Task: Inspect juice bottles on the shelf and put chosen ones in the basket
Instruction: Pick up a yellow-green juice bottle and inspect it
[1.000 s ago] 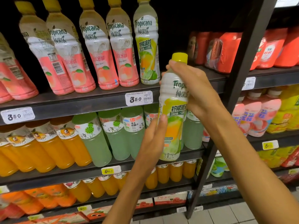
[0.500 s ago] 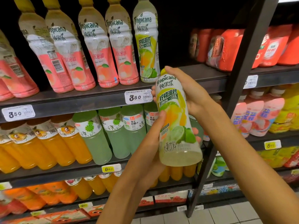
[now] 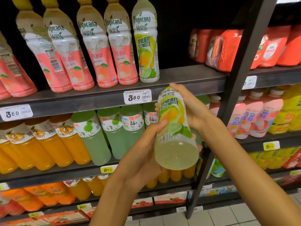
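Pale-green lemon-lime Tropicana bottle is gripped by both hands: right hand high, left hand low (base tilted toward the camera).

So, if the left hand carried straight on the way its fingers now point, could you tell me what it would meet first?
Probably the shelf edge with the 3.50 price tag: the left hand, holding the lemon-lime Tropicana bottle, points up and slightly right. Depth is unclear, so it might stop short of the shelf.

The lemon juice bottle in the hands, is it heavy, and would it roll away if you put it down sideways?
Probably fairly heavy: the lemon juice bottle looks full. Its round base suggests it would roll on its side. Both the left hand and the right hand grip it, maybe because the plastic wrap is slippery.
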A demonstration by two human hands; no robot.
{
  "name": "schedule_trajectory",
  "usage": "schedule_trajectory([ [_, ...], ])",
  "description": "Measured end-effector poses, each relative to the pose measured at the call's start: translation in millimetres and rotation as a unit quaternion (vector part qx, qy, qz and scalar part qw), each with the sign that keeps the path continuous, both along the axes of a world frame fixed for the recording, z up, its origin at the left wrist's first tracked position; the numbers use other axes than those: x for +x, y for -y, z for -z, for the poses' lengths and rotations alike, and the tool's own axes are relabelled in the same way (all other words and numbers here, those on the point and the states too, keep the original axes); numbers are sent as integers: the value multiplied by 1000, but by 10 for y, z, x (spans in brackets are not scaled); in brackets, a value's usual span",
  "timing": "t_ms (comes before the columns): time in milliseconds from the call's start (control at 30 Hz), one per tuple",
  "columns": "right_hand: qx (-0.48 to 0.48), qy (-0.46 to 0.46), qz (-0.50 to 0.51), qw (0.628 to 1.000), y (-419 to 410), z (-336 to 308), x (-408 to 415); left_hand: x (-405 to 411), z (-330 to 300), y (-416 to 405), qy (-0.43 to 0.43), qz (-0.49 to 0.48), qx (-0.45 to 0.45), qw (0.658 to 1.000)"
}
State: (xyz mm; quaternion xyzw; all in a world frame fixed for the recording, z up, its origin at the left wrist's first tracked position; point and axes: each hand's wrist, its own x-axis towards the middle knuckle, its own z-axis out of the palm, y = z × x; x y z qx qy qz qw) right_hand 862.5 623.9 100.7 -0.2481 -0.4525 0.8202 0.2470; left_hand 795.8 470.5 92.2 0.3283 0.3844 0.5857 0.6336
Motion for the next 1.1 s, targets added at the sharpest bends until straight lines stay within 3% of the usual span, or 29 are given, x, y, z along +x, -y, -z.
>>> schedule_trajectory([
  [133,80,-61,29,994,39,-163,37,-60,195,-14,-48,37,2,998],
  [300,240,-72,47,967,109,-286,80,-45,308,-102,-171,-40,43,984],
  [367,299,-42,59,951,120,-266,100,-72,330,-149,-243,-91,69,963],
  [467,352,-85,73,929,182,-219,146,-118,403,-245,-308,-159,123,930],
  [567,465,-112,76,875,284,-208,228,-135,458,-327,-416,-242,166,861],
  [633,527,-119,66,839,346,-204,256,-135,489,-370,-420,-287,183,841],
  [800,568,-157,37,807,420,-221,271,-115,446,-418,-397,-311,202,840],
  [967,459,-219,-54,859,326,-299,320,-139,379,-274,-414,-233,189,859],
  [1100,387,-247,-82,884,317,-294,271,-139,365,-164,-345,-114,162,917],
])
